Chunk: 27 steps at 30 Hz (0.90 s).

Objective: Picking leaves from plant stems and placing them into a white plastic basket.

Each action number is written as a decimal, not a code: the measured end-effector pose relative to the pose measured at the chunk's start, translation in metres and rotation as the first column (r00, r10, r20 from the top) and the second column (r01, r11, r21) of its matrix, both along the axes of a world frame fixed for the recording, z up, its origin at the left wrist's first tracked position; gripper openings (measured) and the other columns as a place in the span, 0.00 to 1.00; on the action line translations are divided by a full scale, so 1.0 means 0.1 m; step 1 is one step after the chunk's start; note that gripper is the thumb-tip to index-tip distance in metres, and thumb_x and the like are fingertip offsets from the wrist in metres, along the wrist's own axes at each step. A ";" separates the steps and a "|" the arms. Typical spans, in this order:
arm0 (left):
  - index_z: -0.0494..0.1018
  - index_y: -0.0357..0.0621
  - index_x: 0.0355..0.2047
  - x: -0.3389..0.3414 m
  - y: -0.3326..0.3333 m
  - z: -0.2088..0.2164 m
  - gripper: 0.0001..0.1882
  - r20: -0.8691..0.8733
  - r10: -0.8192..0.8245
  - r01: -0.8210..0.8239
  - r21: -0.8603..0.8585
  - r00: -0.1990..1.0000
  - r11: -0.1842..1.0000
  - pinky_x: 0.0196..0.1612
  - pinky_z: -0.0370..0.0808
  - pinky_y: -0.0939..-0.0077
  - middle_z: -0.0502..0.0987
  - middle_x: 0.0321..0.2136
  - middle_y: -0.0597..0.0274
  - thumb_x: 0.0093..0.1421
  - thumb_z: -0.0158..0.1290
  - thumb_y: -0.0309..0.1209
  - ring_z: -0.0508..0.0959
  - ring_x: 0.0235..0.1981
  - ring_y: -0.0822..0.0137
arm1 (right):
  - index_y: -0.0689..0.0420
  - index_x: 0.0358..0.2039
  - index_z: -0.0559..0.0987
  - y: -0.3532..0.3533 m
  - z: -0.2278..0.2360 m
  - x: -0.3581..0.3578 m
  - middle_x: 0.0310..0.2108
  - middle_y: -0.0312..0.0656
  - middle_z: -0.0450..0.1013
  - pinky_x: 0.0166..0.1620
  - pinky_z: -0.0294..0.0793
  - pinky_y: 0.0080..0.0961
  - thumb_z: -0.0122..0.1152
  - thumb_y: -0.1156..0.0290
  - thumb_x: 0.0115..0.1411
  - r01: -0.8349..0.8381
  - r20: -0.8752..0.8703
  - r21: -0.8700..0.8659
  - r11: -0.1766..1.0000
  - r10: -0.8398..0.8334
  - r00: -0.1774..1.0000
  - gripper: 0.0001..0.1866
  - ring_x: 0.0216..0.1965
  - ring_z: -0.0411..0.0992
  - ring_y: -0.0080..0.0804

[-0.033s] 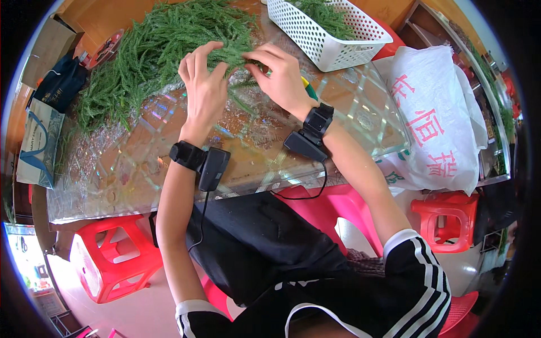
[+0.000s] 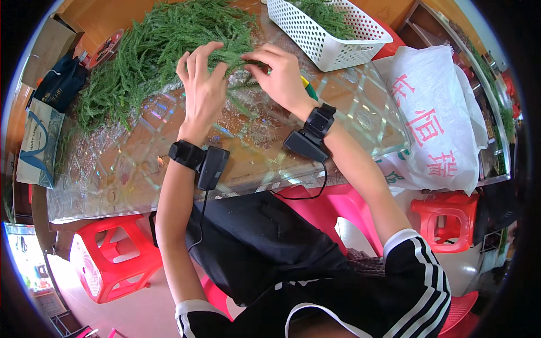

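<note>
Over the far middle of the table, both my hands are at a thin green artificial sprig (image 2: pixel 239 84), its needled strands hanging between them. My right hand (image 2: pixel 279 76) pinches the sprig's stem between thumb and forefinger. My left hand (image 2: pixel 202 84) has thumb and forefinger apart, with greenery showing behind the gap; its thumb tip is close to the sprig. Just beyond them lies a large heap of similar green sprigs (image 2: pixel 146 62). A yellow and green handle (image 2: pixel 308 88) shows partly behind my right wrist; the rest of it is hidden.
A white perforated basket (image 2: pixel 327 48) holding more greenery stands at the far right. Beside it leans a bulging white sack (image 2: pixel 431 121). Small bits litter the plastic-covered table (image 2: pixel 129 180). Paper bags (image 2: pixel 40 143) sit at the left edge; red stools (image 2: pixel 115 253) stand below.
</note>
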<state>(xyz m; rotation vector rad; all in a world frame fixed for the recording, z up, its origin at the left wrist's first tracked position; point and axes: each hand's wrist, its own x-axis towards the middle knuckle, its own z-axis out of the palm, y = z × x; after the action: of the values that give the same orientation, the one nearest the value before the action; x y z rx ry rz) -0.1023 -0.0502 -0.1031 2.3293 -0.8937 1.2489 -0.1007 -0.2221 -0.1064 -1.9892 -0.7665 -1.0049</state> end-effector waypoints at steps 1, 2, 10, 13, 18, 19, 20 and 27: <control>0.73 0.43 0.28 0.00 0.03 0.00 0.07 0.062 0.047 -0.052 0.077 0.997 0.996 0.56 0.52 0.56 0.66 0.48 0.64 0.46 0.53 0.22 0.64 0.51 0.61 | 0.58 0.32 0.79 -0.01 0.01 0.00 0.27 0.40 0.72 0.31 0.71 0.22 0.62 0.78 0.47 -0.002 -0.002 0.000 1.000 0.002 1.000 0.09 0.28 0.72 0.30; 0.73 0.43 0.28 0.00 0.06 0.00 0.07 0.061 0.049 -0.053 0.077 0.997 0.996 0.56 0.52 0.56 0.66 0.48 0.64 0.46 0.53 0.22 0.64 0.51 0.61 | 0.59 0.32 0.79 -0.02 0.02 -0.01 0.27 0.39 0.73 0.32 0.70 0.21 0.62 0.77 0.48 -0.055 -0.130 0.011 0.998 0.056 0.990 0.08 0.28 0.72 0.29; 0.72 0.46 0.29 0.06 0.14 0.02 0.12 0.106 -0.012 0.003 0.090 0.994 0.996 0.56 0.53 0.52 0.68 0.46 0.66 0.41 0.52 0.19 0.66 0.50 0.63 | 0.63 0.32 0.79 -0.09 0.10 -0.03 0.25 0.32 0.72 0.30 0.64 0.16 0.60 0.72 0.54 -0.298 -0.641 0.456 0.838 0.542 0.543 0.08 0.26 0.66 0.18; 0.72 0.46 0.28 0.09 0.13 0.01 0.13 0.072 -0.097 0.096 0.025 0.993 0.995 0.56 0.53 0.50 0.68 0.46 0.66 0.40 0.53 0.19 0.66 0.49 0.63 | 0.62 0.32 0.79 -0.15 0.11 -0.02 0.24 0.30 0.72 0.29 0.62 0.14 0.59 0.72 0.54 -0.253 -0.627 0.684 0.684 0.729 0.274 0.08 0.25 0.64 0.14; 0.74 0.48 0.32 0.03 0.09 0.03 0.17 0.068 -0.099 0.095 0.055 0.993 0.994 0.57 0.52 0.49 0.68 0.47 0.66 0.39 0.53 0.19 0.66 0.50 0.64 | 0.61 0.33 0.79 -0.21 0.10 -0.02 0.24 0.28 0.71 0.29 0.59 0.12 0.59 0.72 0.54 -0.225 -0.617 0.735 0.640 0.768 0.172 0.08 0.25 0.62 0.12; 0.74 0.50 0.34 0.01 0.09 0.05 0.18 0.091 -0.082 0.074 0.088 0.992 0.993 0.58 0.52 0.49 0.68 0.48 0.67 0.40 0.53 0.20 0.66 0.50 0.65 | 0.61 0.33 0.79 -0.20 0.09 -0.01 0.24 0.29 0.72 0.30 0.60 0.12 0.59 0.72 0.54 -0.226 -0.669 0.661 0.716 0.698 0.255 0.08 0.25 0.63 0.12; 0.74 0.51 0.36 0.00 0.08 0.07 0.20 0.113 -0.067 0.053 0.119 0.991 0.991 0.58 0.51 0.49 0.67 0.49 0.68 0.40 0.53 0.21 0.67 0.50 0.66 | 0.62 0.33 0.79 -0.20 0.09 -0.01 0.24 0.29 0.72 0.30 0.60 0.12 0.59 0.72 0.54 -0.217 -0.709 0.581 0.785 0.619 0.338 0.08 0.25 0.63 0.12; 0.75 0.57 0.43 -0.12 0.08 0.17 0.24 0.244 -0.105 0.016 0.341 0.964 0.940 0.58 0.53 0.49 0.68 0.50 0.70 0.41 0.55 0.28 0.69 0.48 0.68 | 0.62 0.33 0.79 -0.19 0.08 0.00 0.26 0.32 0.73 0.31 0.61 0.13 0.60 0.71 0.54 -0.282 -0.714 0.494 0.823 0.568 0.408 0.09 0.27 0.66 0.14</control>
<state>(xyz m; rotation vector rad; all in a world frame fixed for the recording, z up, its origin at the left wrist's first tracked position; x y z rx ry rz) -0.1148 -0.0419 -0.0862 2.3987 -1.3529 1.4988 -0.1011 -0.2408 -0.0980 -1.5688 -0.4649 0.2291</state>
